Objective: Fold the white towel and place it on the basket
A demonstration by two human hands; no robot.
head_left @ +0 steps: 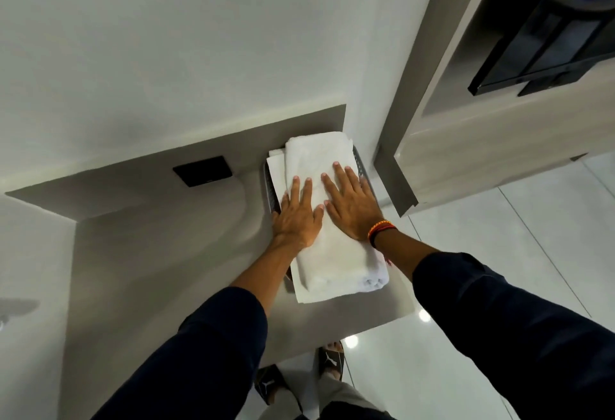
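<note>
A folded white towel point(327, 253) lies lengthwise on top of a dark mesh basket point(269, 186), covering almost all of it. Only thin strips of the basket's rim show, at the left and at the far right. A flatter white layer sticks out under the towel along its left side. My left hand point(298, 216) rests flat on the towel's left half, fingers spread. My right hand point(352, 206), with a red and orange band at the wrist, lies flat beside it on the right half. Neither hand grips anything.
The basket sits at the right end of a grey counter point(159, 253) against a white wall. A black square plate point(203, 170) is set in the backsplash to the left. A tall cabinet panel point(399, 153) stands close on the right. Glossy white floor tiles lie below.
</note>
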